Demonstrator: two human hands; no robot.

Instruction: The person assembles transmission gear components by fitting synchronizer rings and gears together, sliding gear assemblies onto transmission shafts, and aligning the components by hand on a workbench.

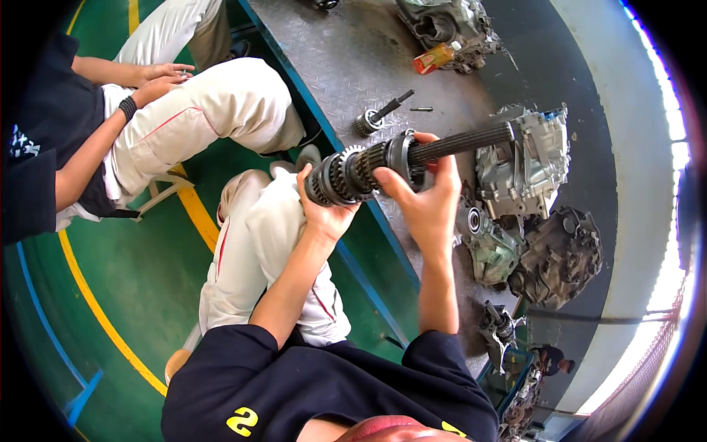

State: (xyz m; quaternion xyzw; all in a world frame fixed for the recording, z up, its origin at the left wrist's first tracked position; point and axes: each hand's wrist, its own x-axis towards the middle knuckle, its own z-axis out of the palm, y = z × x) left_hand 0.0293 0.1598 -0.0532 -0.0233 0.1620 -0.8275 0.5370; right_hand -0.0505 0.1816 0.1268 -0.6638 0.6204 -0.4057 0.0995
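Observation:
A gear shaft (359, 171) from a gearbox, dark metal with several gears and a long splined end, is held between my two hands over the edge of the workbench. My left hand (328, 219) cups its geared end from below. At the other side, my right hand (433, 208) grips round the ring near the splined end, thumb on the near side and fingers partly hidden behind it. The splined end points right, toward a silver gearbox housing (521, 166). Beyond the gears, a smaller shaft with a gear (372, 121) lies on the bench.
The steel-plate workbench (335, 55) also carries a small pin (421, 109), a bottle (434, 59) with an orange label, a far gearbox casing (449, 26), a dark casing (561, 258) and a greenish casing (492, 254). A co-worker (184, 110) sits close on the left.

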